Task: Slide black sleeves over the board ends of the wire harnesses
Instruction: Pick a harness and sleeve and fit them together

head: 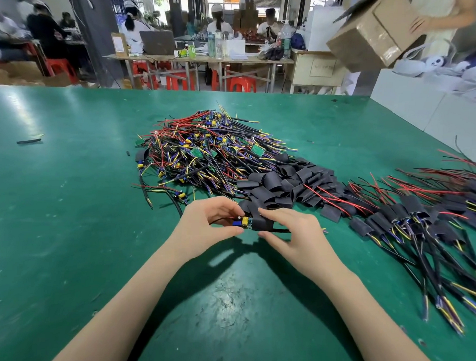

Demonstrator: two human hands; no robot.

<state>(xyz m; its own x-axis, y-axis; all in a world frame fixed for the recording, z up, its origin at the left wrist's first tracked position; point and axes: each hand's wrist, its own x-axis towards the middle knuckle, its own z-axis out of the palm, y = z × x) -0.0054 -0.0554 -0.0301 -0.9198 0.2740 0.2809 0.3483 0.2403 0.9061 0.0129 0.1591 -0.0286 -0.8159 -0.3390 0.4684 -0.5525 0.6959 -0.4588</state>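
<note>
Pinching small board end with blue and yellow parts (242,221), left hand (208,225) grip; right hand (291,233) grip holds flat black sleeve (262,224), half over it, above green surface (69,201).

Both forearms bare (no sleeves), left hand (207,225) and right hand (291,236) ungloved.

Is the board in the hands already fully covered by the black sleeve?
No, the board held by the left hand still shows yellow and blue parts outside the black sleeve.

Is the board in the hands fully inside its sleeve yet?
No, partly out. The board with its blue and yellow parts shows bare left of the sleeve; left hand pinches the board, right hand the sleeve.
</note>
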